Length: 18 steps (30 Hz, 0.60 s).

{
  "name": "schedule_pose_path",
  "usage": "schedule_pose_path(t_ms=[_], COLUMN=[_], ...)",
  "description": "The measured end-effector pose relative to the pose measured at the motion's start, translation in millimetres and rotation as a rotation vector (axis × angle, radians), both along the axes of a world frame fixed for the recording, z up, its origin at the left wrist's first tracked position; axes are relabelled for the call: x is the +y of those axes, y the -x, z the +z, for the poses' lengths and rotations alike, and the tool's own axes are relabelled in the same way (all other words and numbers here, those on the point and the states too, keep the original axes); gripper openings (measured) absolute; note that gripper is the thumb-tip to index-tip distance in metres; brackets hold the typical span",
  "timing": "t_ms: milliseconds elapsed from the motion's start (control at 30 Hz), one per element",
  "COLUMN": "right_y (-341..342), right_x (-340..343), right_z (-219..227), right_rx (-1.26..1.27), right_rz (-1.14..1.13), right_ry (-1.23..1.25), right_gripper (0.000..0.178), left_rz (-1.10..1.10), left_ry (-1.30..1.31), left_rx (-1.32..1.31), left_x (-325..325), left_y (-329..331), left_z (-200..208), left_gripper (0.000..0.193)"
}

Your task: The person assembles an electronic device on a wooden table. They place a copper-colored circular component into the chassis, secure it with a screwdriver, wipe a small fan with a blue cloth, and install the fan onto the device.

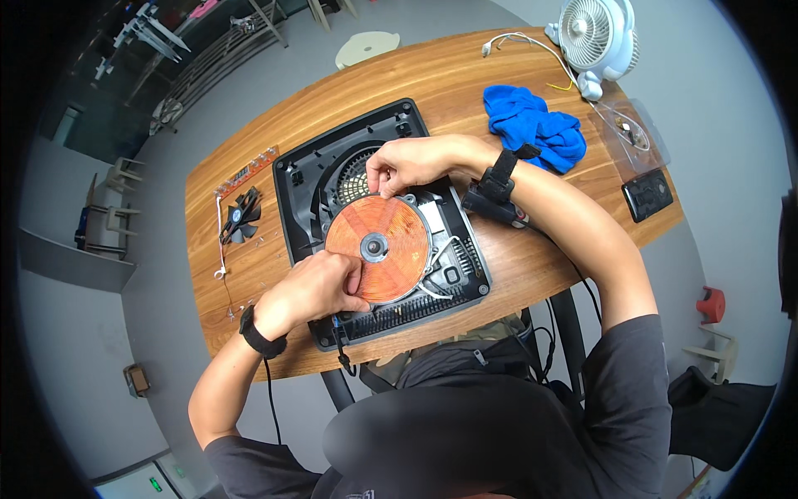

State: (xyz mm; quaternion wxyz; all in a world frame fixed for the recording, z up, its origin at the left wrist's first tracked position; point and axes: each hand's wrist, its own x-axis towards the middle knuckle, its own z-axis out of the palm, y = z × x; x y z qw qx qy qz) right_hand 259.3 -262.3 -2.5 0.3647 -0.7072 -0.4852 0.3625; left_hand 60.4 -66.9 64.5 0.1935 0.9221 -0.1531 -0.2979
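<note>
A round copper induction coil (pixel 403 243) with a dark hub lies in the open black housing of an induction cooker (pixel 287 204). My left hand (pixel 322 287) is closed on the coil's near left rim, its thumb and fingers bent around the edge. At the far rim, my right hand (pixel 409 164) pinches the edge, though its fingers partly hide the contact. White leads (pixel 438 283) come off the coil's right side. Beyond the coil, a round vent grille (pixel 353 175) shows in the housing. A dark cord (pixel 342 358) hangs from the housing's near edge.
Left of the housing are a small black fan (pixel 241 214) and a narrow circuit board (pixel 247 170) with a white wire. A blue cloth (pixel 536 129), white desk fan (pixel 586 33), clear plastic tray (pixel 652 137) and black case (pixel 647 195) occupy the wooden table's (pixel 449 62) right side.
</note>
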Motion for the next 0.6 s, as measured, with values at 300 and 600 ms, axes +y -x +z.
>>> schedule_pose_path(t_ms=[300, 600], right_y=[-2, -3], right_x=[3, 0], right_z=[-5, -6], right_rx=[-0.015, 0.036], right_rz=[0.011, 0.015], right_ry=[-0.012, -0.004], right_gripper=[0.026, 0.025], left_rz=[-0.014, -0.011], left_ry=[0.02, 0.114], left_rx=[-0.018, 0.064], left_x=[4, 11], left_y=[1, 0], left_z=[-4, -3], left_gripper=[0.041, 0.03])
